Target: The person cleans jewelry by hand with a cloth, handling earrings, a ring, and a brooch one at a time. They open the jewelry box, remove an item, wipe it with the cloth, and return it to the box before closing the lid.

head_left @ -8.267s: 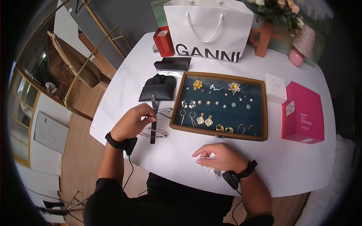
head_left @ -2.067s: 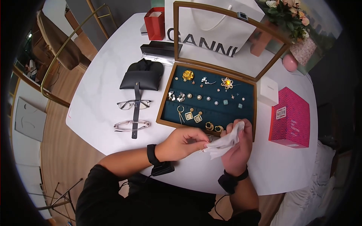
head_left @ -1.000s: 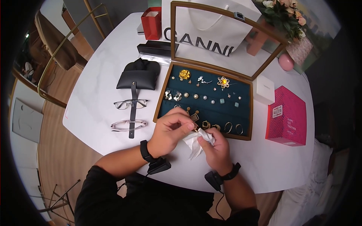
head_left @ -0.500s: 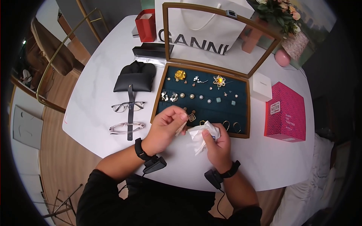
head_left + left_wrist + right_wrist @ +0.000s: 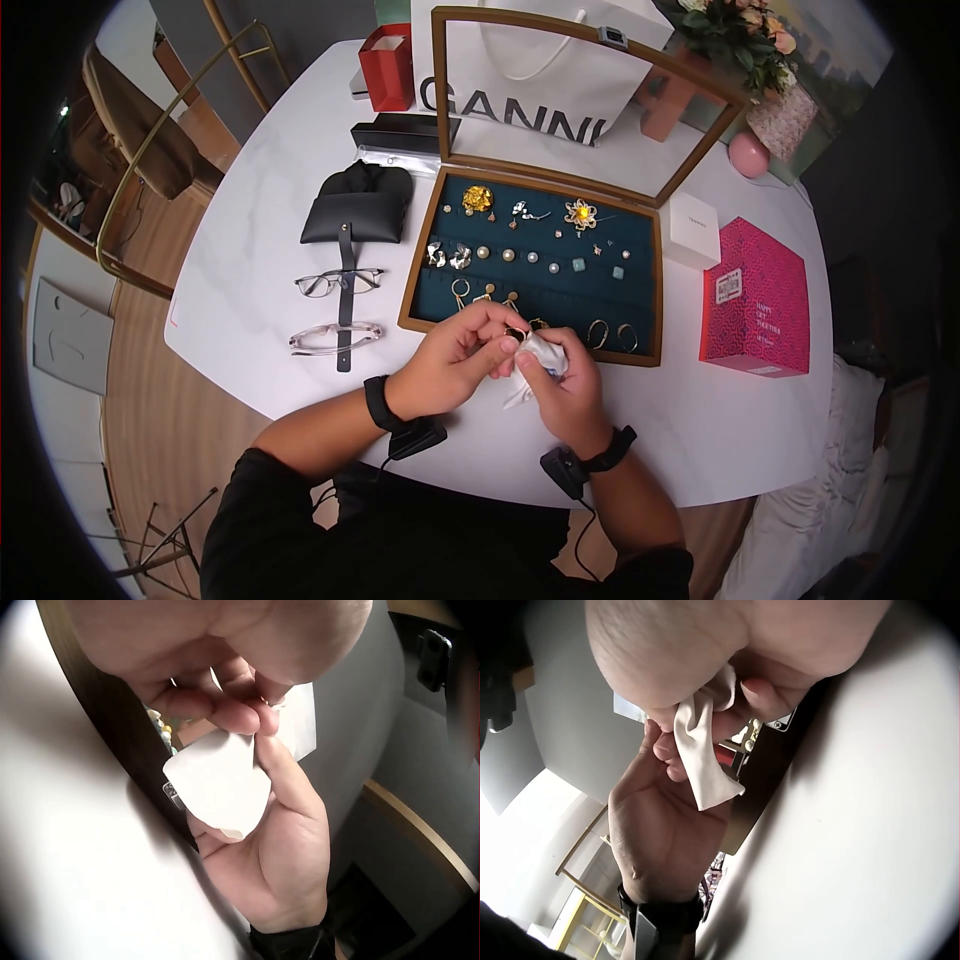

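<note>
My left hand (image 5: 450, 360) pinches a small gold-coloured earring (image 5: 515, 333), mostly hidden by the fingertips. Held in my right hand (image 5: 570, 385) is a soft white cloth (image 5: 545, 358), gathered between thumb and fingers right at the earring. The wrist views show the cloth (image 5: 701, 761) hanging down in a fold, with both hands' fingertips meeting at its upper part. Just beyond the hands lies a wooden jewellery case (image 5: 657, 290), its glass lid (image 5: 440, 90) raised. Rows of earrings, pearl studs and gold brooches (image 5: 478, 198) sit on its dark green lining.
Left of the case are dark-framed glasses (image 5: 340, 283), clear-framed glasses (image 5: 335, 338) and a black pouch (image 5: 350, 220), its strap running under both pairs. A white box (image 5: 690, 230) and a pink box (image 5: 760, 300) stand right. Behind are a paper bag (image 5: 530, 118) and red box (image 5: 386, 70).
The case lid, down 8.3 seconds ago, is now up, and my left hand has left the glasses and taken an earring. Since half a second ago it has moved right, against the cloth.
</note>
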Available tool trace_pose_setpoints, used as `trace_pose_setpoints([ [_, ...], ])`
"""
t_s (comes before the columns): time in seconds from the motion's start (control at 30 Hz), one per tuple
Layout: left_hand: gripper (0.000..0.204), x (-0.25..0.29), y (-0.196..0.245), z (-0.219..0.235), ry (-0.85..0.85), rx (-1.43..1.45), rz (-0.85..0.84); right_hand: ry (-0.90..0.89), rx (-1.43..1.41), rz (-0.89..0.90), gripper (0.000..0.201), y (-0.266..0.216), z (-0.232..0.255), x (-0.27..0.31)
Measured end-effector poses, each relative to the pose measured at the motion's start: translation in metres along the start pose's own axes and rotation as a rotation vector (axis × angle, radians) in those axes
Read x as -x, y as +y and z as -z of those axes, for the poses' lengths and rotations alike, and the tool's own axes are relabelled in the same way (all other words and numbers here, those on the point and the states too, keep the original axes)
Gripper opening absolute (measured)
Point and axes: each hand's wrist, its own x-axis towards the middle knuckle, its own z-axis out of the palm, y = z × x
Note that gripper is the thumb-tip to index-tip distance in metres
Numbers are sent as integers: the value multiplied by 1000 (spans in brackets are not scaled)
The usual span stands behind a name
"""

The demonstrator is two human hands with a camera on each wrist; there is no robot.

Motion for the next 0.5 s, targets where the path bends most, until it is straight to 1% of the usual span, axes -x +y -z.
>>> trace_pose_setpoints([
  [0.1,23,1,1,0,-23,23,1,-3,-35,-33,25,3,3,1],
  [0.3,20,4,4,2,0,-67,92,-20,-64,-26,26,4,7,-1],
  [0.4,22,0,3,10,-30,-270,-42,-22,-58,-25,25,-2,5,-1],
  [0.5,20,-5,3,3,72,-358,-204,-27,-79,-19,24,-2,4,-1],
])
